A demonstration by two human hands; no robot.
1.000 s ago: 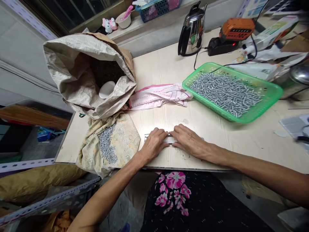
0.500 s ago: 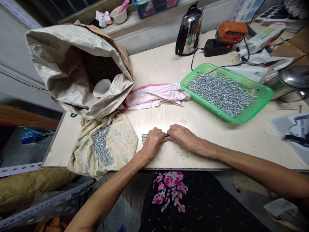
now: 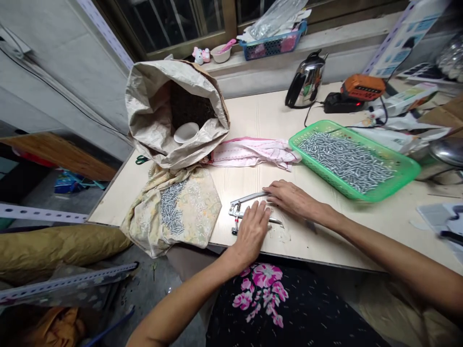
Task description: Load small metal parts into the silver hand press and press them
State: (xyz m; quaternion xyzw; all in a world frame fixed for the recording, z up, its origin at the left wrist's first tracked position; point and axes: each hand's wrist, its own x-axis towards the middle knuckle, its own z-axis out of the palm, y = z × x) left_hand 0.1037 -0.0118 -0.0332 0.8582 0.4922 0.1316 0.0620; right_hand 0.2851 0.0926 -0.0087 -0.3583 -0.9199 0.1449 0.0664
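Note:
A metal plier-like tool [image 3: 249,197] with two long handles, a coil spring and a screw end lies on the pale table [image 3: 246,176], its handles spread apart. My left hand [image 3: 251,226] rests over its lower handle, fingers stretched out flat. At the tip of the upper handle are the outstretched fingers of my right hand [image 3: 291,197], touching it without wrapping round it. To the left, a pile of small silvery metal pins [image 3: 171,209] lies on a flowered cloth [image 3: 198,205]. Many similar pieces fill a green basket [image 3: 412,176] at the right.
An open woven sack [image 3: 144,113] with a white bowl [image 3: 186,132] inside stands at the back left. Beside it lie a pink-striped cloth [image 3: 253,153] and green-handled scissors [image 3: 141,159]. Farther back are a steel kettle [image 3: 311,79] and an orange battery [image 3: 363,87] on a charger.
The tool's handles have swung from closed to apart, and my fingers have loosened from around it. The view has tilted up and turned left, showing more of the window sill.

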